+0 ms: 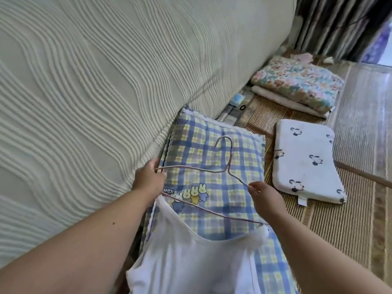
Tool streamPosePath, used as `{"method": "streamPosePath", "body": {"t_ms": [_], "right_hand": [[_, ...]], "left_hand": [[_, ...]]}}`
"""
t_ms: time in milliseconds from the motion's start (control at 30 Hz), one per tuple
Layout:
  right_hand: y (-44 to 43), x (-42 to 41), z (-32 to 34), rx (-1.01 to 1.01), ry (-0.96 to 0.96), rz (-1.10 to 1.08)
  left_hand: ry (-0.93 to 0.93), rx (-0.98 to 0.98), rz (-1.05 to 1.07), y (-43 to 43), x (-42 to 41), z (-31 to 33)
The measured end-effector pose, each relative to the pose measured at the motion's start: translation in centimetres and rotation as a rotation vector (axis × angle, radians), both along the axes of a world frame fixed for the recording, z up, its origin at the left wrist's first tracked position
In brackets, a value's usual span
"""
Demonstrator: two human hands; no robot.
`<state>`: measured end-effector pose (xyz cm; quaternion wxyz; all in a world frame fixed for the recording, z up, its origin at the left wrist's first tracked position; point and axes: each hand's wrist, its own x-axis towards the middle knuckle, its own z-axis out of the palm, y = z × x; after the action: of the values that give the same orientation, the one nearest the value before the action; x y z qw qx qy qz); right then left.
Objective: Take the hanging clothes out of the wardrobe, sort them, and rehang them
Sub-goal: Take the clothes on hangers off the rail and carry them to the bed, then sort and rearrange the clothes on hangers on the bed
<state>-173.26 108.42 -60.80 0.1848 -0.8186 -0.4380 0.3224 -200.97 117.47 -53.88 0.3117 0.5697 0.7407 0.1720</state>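
Observation:
A thin pink wire hanger (228,169) is held flat over the bed, its hook pointing away from me. My left hand (148,180) grips its left end, fingers curled round the wire. My right hand (264,198) pinches its right shoulder. A white sleeveless top (191,262) hangs below the hanger's bottom bar, its straps reaching up to the two ends of the hanger. Whether the straps sit on the wire is hidden by my hands. No wardrobe is in view.
Under the hanger lies a blue and yellow plaid pillow (222,149) with rabbit figures. A cream ribbed headboard (106,81) fills the left. On the woven mat (350,219) to the right lie a white printed pillow (305,160) and a folded floral blanket (297,81). Curtains hang behind.

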Motion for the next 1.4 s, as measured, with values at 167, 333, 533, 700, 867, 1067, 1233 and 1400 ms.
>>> {"method": "streamPosePath", "body": {"t_ms": [167, 333, 533, 700, 867, 1067, 1233, 1400], "right_hand": [[-1.8, -2.0, -0.3, -0.007, -0.077, 0.127], [-9.1, -4.0, 2.2, -0.023, -0.237, 0.282], [-21.6, -3.7, 8.7, -0.039, -0.304, 0.288], [-35.1, -3.3, 16.0, 0.016, -0.330, 0.244], [-50.3, -2.1, 21.3, 0.056, -0.377, 0.129], [-68.3, 1.5, 24.6, -0.064, -0.400, -0.121], [-80.8, 5.8, 26.3, -0.166, -0.382, -0.401], [-91.6, 10.9, 26.1, -0.203, -0.323, -0.674]], "left_hand": [[0.122, -0.111, -0.159, -2.9, 0.0, -1.7], [0.119, -0.112, -0.479, -11.3, 1.0, -0.5], [0.080, -0.075, -0.664, -22.6, 2.5, 5.7], [0.129, 0.054, -0.782, -33.8, 4.0, 12.3], [0.125, 0.122, -0.992, -45.9, 7.8, 16.4], [0.059, 0.087, -1.285, -60.6, 15.0, 18.4], [0.008, 0.077, -1.444, -70.2, 21.9, 20.1], [-0.010, 0.072, -1.567, -78.1, 30.2, 20.6]]}}
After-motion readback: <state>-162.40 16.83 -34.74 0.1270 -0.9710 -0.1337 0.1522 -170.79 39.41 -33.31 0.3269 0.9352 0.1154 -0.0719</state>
